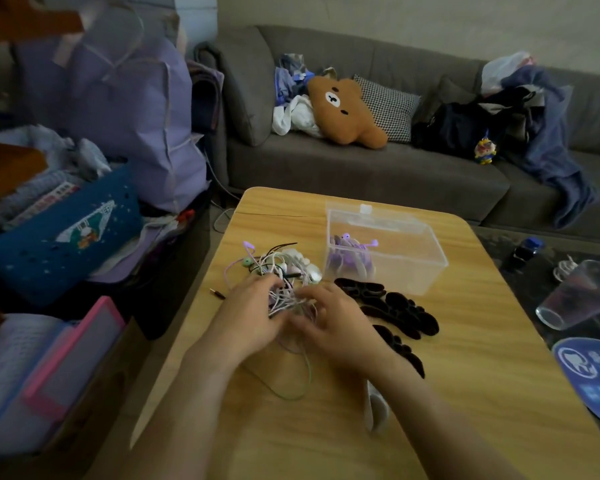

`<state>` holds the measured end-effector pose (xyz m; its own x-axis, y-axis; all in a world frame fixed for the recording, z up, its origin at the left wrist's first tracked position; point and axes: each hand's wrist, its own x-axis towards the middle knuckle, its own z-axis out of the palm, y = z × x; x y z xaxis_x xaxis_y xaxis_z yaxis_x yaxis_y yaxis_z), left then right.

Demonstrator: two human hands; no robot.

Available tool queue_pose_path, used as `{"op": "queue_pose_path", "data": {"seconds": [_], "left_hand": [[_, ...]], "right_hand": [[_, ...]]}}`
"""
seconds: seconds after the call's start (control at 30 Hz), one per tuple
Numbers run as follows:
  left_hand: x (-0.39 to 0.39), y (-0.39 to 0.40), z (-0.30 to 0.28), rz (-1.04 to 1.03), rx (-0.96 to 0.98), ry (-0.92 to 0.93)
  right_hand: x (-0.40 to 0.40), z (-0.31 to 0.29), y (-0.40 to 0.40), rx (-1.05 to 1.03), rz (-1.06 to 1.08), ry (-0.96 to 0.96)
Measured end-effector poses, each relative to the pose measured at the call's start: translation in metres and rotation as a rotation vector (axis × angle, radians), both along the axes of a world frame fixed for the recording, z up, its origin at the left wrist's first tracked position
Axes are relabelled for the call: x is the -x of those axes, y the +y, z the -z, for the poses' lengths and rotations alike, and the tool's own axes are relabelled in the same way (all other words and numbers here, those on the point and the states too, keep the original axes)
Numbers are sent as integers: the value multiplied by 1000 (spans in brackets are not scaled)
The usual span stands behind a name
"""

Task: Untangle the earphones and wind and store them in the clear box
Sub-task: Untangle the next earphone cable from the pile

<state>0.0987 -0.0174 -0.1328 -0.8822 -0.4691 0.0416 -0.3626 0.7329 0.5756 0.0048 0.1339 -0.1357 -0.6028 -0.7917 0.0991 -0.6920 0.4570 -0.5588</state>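
Note:
A tangle of white, purple, green and black earphones (pixel 280 268) lies on the wooden table (pixel 465 358), left of the clear box (pixel 409 271). The box stands open with its lid tipped back and holds a wound purple earphone set (pixel 349 256). My left hand (pixel 253 313) and my right hand (pixel 336 320) meet at the near edge of the tangle, fingers pinching its white cords. A pale green cord (pixel 293 394) loops toward me below my hands, and a jack plug (pixel 217 292) pokes out at the left.
Black velvet pieces (pixel 395 313) lie right of my hands, a white object (pixel 374 410) under my right forearm. A drinking glass (pixel 579 292), a blue-capped bottle (pixel 525 252) and a blue round sign (pixel 593 375) sit on the right. A cluttered grey sofa (pixel 361 168) stands behind; bags and boxes crowd the left.

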Motion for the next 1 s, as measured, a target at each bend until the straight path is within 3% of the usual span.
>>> {"op": "queue_pose_path", "data": {"seconds": [0.23,0.37,0.57,0.77,1.0], "left_hand": [[-2,11,-11,-16,-128,326],[-4,20,-13,-19,-117,449],[-6,13,-13,-124,1,460],[-8,9,-13,-159,13,500],[-17,-7,-14,-204,-23,368]], "right_hand": [[-17,11,19,449,215,-114],[-18,17,39,561,270,53],[2,13,56,634,320,247],[0,4,58,724,435,-204],[1,-4,63,863,512,-492]]}}
